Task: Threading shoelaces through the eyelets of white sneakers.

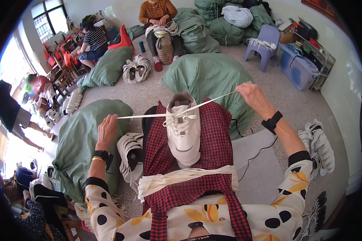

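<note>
A white sneaker (184,134) rests on my lap over a red-and-black checked apron (215,136), its toe pointing toward me. White shoelace (213,99) runs through its eyelets, and the two ends stretch out taut to either side. My left hand (107,130) is closed on one lace end, out to the left of the shoe. On the other side, raised higher and farther out, my right hand (254,96) pinches the opposite end. The laces cross above the shoe's tongue. A bundle of white laces (189,180) lies across the apron below the toe.
Green sacks (90,136) stand at my left and ahead (207,74). Stacked white shoes lie beside my left knee (129,154) and at far right (321,148). A purple chair (263,46) holds laces. Another person (159,16) sits opposite; a black cable (255,156) crosses the floor.
</note>
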Motion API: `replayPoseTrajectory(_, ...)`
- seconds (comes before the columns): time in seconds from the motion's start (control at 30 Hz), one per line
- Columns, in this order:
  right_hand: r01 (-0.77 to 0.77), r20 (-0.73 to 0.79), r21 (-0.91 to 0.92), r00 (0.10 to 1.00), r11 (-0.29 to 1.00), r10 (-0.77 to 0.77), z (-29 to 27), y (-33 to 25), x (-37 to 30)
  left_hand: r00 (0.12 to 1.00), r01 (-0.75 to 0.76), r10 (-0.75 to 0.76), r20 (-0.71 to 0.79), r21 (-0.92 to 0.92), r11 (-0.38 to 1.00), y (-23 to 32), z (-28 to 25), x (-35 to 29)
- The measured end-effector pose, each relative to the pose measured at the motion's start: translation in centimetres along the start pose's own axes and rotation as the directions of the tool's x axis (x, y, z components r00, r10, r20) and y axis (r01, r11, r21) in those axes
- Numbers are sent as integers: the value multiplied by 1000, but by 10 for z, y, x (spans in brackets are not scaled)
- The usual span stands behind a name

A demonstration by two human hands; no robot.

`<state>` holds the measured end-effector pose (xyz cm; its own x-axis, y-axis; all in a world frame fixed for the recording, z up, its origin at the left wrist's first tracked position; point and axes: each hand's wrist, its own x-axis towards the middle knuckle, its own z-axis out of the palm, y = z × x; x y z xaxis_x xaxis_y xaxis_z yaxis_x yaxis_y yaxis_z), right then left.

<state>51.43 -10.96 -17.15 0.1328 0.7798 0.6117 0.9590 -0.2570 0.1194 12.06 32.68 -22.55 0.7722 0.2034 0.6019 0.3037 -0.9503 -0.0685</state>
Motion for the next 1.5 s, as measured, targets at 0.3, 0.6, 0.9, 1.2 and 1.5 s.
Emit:
replayPoseTrajectory(0.3,-134,-405,-1,906,991,122,-48,-6,1,992,14,-35,-122,-169,985,69,11,59)
replayPoseTrajectory(0.6,-224,56,933,863,281,502,18,-117,17,967,-7,181,177,-697,717,186,-2,135)
replayPoseTrajectory(0.9,-217,24,894,896,391,443,59,-144,39,929,108,189,318,-722,683,193,9,134)
replayPoseTrajectory(1.2,-166,-79,726,944,667,321,51,-143,43,944,54,235,233,-809,585,188,22,128)
replayPoseTrajectory(1.5,-275,185,788,959,551,215,56,-120,60,920,121,238,312,-802,585,193,22,134)
